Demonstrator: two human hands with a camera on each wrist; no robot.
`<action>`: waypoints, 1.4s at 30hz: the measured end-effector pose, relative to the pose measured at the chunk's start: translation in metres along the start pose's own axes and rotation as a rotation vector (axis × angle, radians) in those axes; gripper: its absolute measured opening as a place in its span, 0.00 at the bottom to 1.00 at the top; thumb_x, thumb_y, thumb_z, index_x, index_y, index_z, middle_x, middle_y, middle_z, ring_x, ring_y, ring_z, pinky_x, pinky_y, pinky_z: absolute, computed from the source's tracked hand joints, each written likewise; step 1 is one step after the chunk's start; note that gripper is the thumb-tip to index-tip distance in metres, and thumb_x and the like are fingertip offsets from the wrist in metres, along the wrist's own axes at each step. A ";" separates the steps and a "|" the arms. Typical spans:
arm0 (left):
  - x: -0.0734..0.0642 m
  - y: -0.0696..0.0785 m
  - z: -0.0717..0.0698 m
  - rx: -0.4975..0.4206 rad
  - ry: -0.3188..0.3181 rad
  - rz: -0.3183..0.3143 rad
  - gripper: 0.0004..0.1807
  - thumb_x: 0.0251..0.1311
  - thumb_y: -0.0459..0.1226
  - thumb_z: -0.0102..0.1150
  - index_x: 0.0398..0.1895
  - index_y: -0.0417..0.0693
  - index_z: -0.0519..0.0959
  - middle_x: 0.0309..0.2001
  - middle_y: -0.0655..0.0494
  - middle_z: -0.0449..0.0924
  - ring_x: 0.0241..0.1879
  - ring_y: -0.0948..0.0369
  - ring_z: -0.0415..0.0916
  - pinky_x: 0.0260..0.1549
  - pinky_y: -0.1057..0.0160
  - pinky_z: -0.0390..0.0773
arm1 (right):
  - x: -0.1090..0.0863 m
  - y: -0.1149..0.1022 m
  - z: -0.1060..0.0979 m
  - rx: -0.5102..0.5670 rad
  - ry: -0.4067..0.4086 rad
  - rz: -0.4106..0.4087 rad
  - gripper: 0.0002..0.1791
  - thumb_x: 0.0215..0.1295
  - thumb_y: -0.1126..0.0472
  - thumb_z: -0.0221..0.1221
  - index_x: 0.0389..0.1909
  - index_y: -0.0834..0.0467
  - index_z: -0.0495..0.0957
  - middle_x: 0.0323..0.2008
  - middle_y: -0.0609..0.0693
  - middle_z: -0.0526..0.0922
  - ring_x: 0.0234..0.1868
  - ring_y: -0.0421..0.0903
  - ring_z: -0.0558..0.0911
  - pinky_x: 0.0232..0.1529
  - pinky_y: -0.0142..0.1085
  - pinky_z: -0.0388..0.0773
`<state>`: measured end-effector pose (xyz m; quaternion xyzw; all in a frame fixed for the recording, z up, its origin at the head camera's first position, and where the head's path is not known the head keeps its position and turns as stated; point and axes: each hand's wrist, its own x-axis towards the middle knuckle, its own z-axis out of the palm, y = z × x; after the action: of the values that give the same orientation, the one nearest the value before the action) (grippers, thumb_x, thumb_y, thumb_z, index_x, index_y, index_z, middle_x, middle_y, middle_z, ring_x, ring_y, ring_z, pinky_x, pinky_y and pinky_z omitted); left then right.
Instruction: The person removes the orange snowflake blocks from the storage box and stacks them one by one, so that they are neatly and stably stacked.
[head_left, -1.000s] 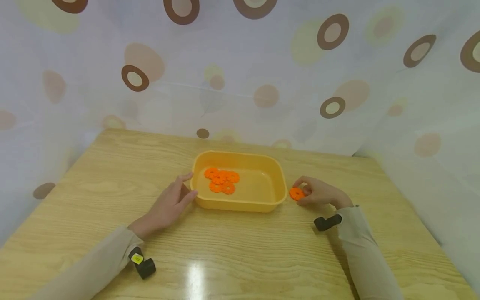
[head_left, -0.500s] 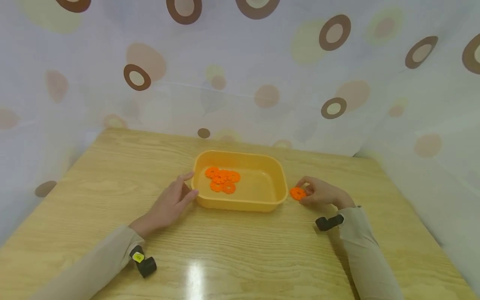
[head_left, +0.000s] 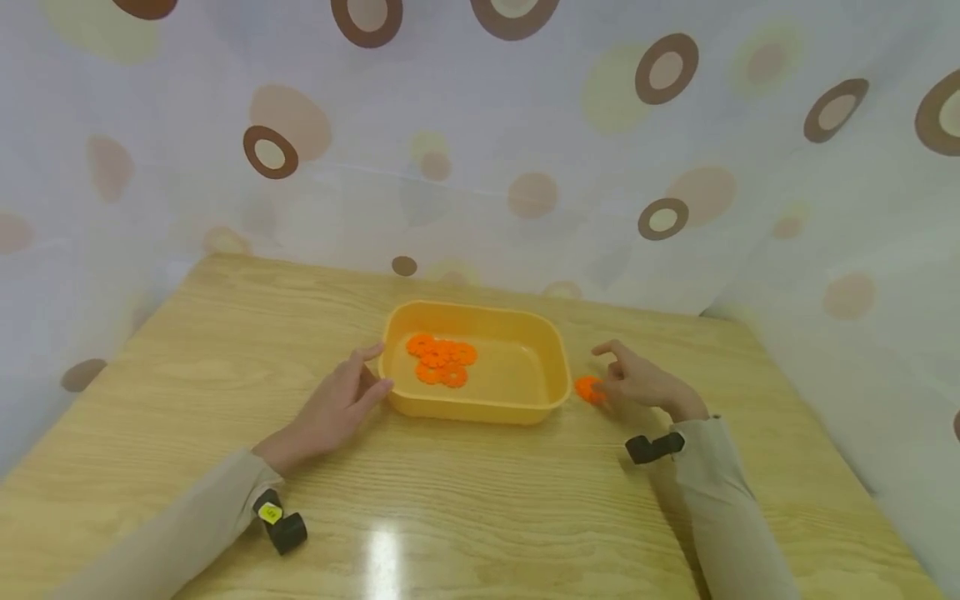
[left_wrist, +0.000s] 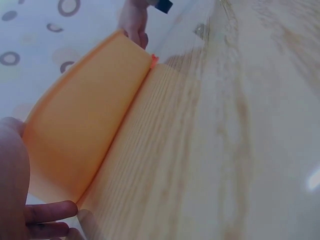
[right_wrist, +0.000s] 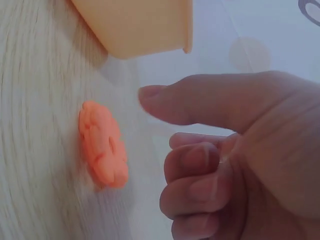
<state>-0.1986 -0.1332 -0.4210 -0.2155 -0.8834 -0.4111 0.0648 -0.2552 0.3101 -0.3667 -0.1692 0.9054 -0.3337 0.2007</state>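
Observation:
A yellow plastic bin stands on the table with several flat orange notched discs in its left half. My left hand rests against the bin's left end, thumb and index finger spread and touching its rim. Just off the bin's right end, an orange notched piece lies on the table; it looks layered, but how many discs it has I cannot tell. My right hand is beside that piece and holds nothing. In the right wrist view one digit reaches forward, the others are loosely curled, and a gap separates them from the piece.
The wood-grain table carries the bin. A white curtain printed with brown and beige circles encloses the back and sides. A black camera is strapped at the left wrist, another black camera at the right.
My right hand has let go of the orange piece; its upper finger now stands away from it. The piece lies by the bin's right end. Left hand and bin stay in place.

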 end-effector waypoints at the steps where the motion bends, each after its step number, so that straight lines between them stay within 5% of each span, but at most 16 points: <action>1: 0.000 0.000 0.000 0.002 0.003 0.000 0.30 0.71 0.44 0.48 0.69 0.37 0.58 0.35 0.52 0.75 0.35 0.60 0.70 0.40 0.58 0.72 | 0.001 -0.001 0.000 -0.009 0.011 -0.006 0.34 0.68 0.61 0.56 0.67 0.69 0.51 0.20 0.46 0.64 0.19 0.38 0.63 0.25 0.32 0.65; 9: 0.003 0.000 0.004 -0.026 -0.009 -0.001 0.29 0.72 0.44 0.47 0.69 0.40 0.57 0.36 0.52 0.76 0.37 0.60 0.72 0.42 0.57 0.72 | 0.003 -0.003 0.002 0.005 0.066 -0.041 0.31 0.70 0.61 0.55 0.65 0.70 0.53 0.19 0.47 0.63 0.17 0.38 0.61 0.23 0.31 0.62; 26: -0.001 -0.001 0.001 -0.008 0.013 -0.016 0.30 0.71 0.44 0.48 0.70 0.40 0.57 0.37 0.51 0.76 0.37 0.58 0.72 0.43 0.56 0.72 | 0.035 -0.045 0.004 -0.025 0.207 -0.293 0.16 0.70 0.66 0.53 0.56 0.66 0.70 0.19 0.46 0.62 0.16 0.37 0.58 0.24 0.31 0.62; 42: 0.001 -0.002 0.001 -0.003 -0.003 -0.015 0.29 0.71 0.44 0.48 0.70 0.41 0.57 0.36 0.52 0.76 0.38 0.59 0.71 0.44 0.56 0.71 | 0.056 -0.094 0.001 -0.132 0.104 -0.317 0.14 0.70 0.64 0.54 0.54 0.64 0.72 0.16 0.46 0.61 0.16 0.38 0.58 0.25 0.33 0.62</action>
<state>-0.1998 -0.1335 -0.4225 -0.2096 -0.8844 -0.4127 0.0601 -0.2870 0.2172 -0.3181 -0.3053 0.8965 -0.3092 0.0868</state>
